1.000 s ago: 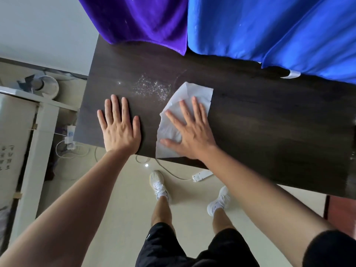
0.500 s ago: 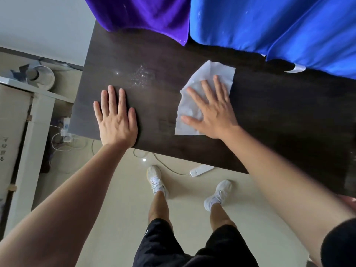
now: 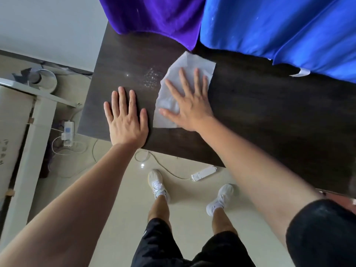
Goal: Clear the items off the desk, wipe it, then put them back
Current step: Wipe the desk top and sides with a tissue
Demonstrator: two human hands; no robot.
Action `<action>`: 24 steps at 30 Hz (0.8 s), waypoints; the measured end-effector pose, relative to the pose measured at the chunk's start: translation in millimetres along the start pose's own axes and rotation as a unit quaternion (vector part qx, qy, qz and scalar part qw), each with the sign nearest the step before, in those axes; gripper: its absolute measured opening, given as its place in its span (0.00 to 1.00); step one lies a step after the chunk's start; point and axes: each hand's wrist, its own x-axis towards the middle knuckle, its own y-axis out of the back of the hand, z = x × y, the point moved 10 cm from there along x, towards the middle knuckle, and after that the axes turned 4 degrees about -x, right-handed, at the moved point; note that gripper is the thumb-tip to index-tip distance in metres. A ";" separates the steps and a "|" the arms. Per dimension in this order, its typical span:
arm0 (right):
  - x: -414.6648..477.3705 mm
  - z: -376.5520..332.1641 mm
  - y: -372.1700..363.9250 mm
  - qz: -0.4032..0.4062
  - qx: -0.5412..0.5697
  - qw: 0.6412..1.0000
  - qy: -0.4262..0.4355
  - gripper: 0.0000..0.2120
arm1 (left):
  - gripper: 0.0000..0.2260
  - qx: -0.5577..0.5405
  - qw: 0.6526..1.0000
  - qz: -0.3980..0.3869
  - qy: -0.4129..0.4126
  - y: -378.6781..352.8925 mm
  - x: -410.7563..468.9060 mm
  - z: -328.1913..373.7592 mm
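A dark wooden desk [image 3: 269, 116] fills the upper middle of the head view. On it lies a white wipe [image 3: 200, 62], pressed flat under my right hand [image 3: 190, 105], whose fingers are spread over it. My left hand [image 3: 126, 120] rests palm down on the bare desk near the front left edge, fingers apart, holding nothing. A patch of glistening droplets [image 3: 152, 79] sits on the desk just left of the wipe.
Purple cloth [image 3: 154, 14] and blue cloth [image 3: 279, 27] hang over the desk's far edge. On the floor below lie a white power strip [image 3: 204, 173] with its cable, another socket block [image 3: 67, 132] and a white frame [image 3: 36, 122] at left. My feet stand by the desk.
My right hand slid the wipe away from the front edge toward the far side, then back left a little, closer to the droplets. My left hand stayed planted on the desk.
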 end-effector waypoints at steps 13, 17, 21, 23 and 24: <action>-133.1 52.1 -32.3 -0.029 0.011 0.981 -0.192 0.46 | 0.30 -0.003 1.000 -0.028 -0.013 36.6 31.7 -74.2; -67.3 -23.6 -12.3 0.006 0.033 0.989 -0.147 0.42 | 0.30 -0.011 0.999 -0.041 -0.007 25.2 49.2 -75.0; -10.2 -75.0 0.1 0.019 0.014 0.997 -0.069 0.42 | 0.29 -0.033 0.999 -0.028 0.001 18.7 51.3 -78.9; -5.2 -69.6 0.2 0.013 0.000 0.999 -0.042 0.42 | 0.28 -0.044 0.999 -0.024 0.000 19.3 50.4 -81.9; -8.3 -54.8 -1.1 0.010 -0.004 0.999 -0.052 0.42 | 0.28 -0.047 0.999 -0.023 -0.002 19.2 49.7 -81.9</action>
